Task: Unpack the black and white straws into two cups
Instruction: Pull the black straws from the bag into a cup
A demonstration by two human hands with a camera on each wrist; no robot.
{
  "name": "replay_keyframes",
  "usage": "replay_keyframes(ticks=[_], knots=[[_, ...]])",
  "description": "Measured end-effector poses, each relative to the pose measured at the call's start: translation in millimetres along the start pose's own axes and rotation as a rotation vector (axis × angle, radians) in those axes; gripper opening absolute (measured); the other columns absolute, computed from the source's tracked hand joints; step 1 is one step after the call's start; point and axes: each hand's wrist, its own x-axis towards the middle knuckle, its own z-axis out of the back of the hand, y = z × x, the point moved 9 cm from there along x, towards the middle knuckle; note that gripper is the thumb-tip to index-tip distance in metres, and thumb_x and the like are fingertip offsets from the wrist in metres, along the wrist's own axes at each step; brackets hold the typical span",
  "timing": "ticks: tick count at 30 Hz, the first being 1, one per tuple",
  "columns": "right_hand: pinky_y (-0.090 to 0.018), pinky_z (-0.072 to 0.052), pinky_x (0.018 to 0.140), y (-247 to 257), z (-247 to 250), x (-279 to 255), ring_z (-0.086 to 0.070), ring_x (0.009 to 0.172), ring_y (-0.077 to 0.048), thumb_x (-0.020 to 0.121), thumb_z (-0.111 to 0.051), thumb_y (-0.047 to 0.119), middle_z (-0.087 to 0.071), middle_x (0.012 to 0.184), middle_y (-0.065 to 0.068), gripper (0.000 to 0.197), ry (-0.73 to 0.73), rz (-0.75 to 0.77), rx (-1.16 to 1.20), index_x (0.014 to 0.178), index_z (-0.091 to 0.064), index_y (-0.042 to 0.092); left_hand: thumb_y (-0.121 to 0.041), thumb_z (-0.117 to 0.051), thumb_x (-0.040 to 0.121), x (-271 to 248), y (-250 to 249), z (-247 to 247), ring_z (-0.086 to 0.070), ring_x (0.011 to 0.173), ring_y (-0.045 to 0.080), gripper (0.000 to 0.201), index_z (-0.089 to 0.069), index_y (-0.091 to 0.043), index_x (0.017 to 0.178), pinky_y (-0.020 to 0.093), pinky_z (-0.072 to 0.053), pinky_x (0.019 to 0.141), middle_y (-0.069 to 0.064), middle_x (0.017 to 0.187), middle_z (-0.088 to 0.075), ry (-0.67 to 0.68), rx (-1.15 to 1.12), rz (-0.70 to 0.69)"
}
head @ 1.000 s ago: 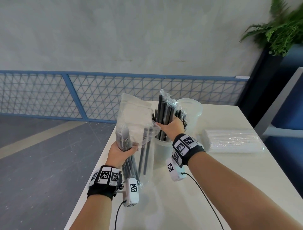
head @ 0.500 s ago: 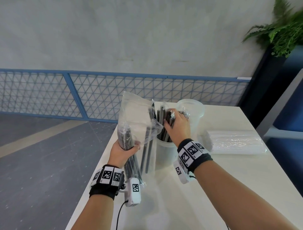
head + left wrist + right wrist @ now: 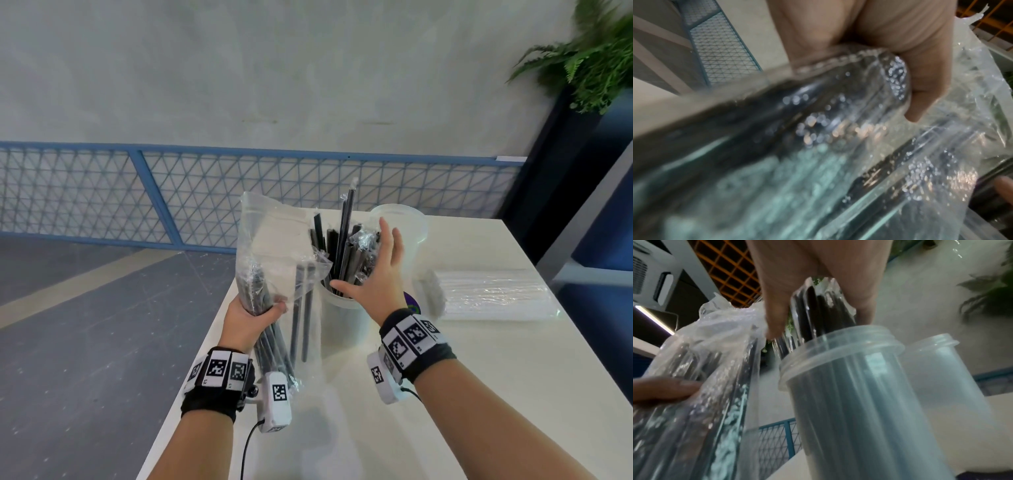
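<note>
Left hand [image 3: 247,317] grips a clear bag [image 3: 274,250] holding black straws [image 3: 270,337]. Right hand [image 3: 378,274], fingers spread and holding nothing, rests against wrapped black straws standing in the near cup [image 3: 342,320]. Behind it, a second cup [image 3: 409,222]; a white straw packet [image 3: 493,294] lies rightward on the table [image 3: 479,359].

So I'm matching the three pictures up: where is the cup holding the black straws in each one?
Head: cup with black straws, centre, beside the right hand.
Left wrist: cannot make it out; the plastic bag fills the view.
Right wrist: centre.
Shared landmark: the plastic bag.
</note>
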Motion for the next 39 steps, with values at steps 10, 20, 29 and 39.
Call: replay_keyframes(ticks=[10, 20, 29, 39], knots=[[-0.022, -0.044, 0.080, -14.7, -3.6, 20.0, -0.063, 0.102, -0.024, 0.074, -0.076, 0.024, -0.068, 0.107, -0.009, 0.045, 0.088, -0.212, -0.127, 0.114, -0.059, 0.010, 0.005, -0.074, 0.069, -0.7, 4.3, 4.7, -0.067, 0.069, 0.002, 0.026, -0.069, -0.020, 0.067, 0.020, -0.053, 0.073, -0.012, 0.065, -0.072, -0.005, 0.028, 0.015], [-0.028, -0.041, 0.093, 12.6, 14.1, 43.0, -0.052, 0.113, -0.025, 0.075, -0.071, 0.044, -0.055, 0.124, -0.008, 0.065, 0.027, -0.115, -0.050, 0.128, -0.044, 0.017, 0.005, -0.073, 0.069, -0.7, 3.2, 3.9, -0.068, 0.071, 0.006, 0.030, -0.073, -0.024, 0.062, 0.018, -0.055, 0.073, -0.011, 0.067, -0.073, -0.001, 0.031, -0.003], [-0.027, -0.027, 0.106, 20.1, 9.2, 18.4, -0.026, 0.134, -0.020, 0.074, -0.070, 0.045, -0.018, 0.148, -0.004, 0.077, -0.005, 0.053, 0.008, 0.139, -0.030, 0.035, 0.005, -0.072, 0.071, -1.9, 4.2, 1.9, -0.068, 0.071, 0.007, 0.028, -0.072, -0.022, 0.064, 0.016, -0.054, 0.070, -0.008, 0.068, -0.073, 0.004, 0.023, -0.030], [-0.029, -0.041, 0.098, -1.0, -9.0, 13.1, -0.053, 0.108, -0.026, 0.086, -0.061, 0.017, -0.051, 0.119, -0.009, 0.028, 0.064, -0.010, -0.099, 0.113, -0.056, 0.011, 0.001, -0.074, 0.071, -9.2, 12.5, -0.1, -0.068, 0.075, 0.007, 0.026, -0.073, -0.025, 0.068, 0.016, -0.054, 0.072, -0.009, 0.072, -0.074, 0.035, 0.052, -0.038]])
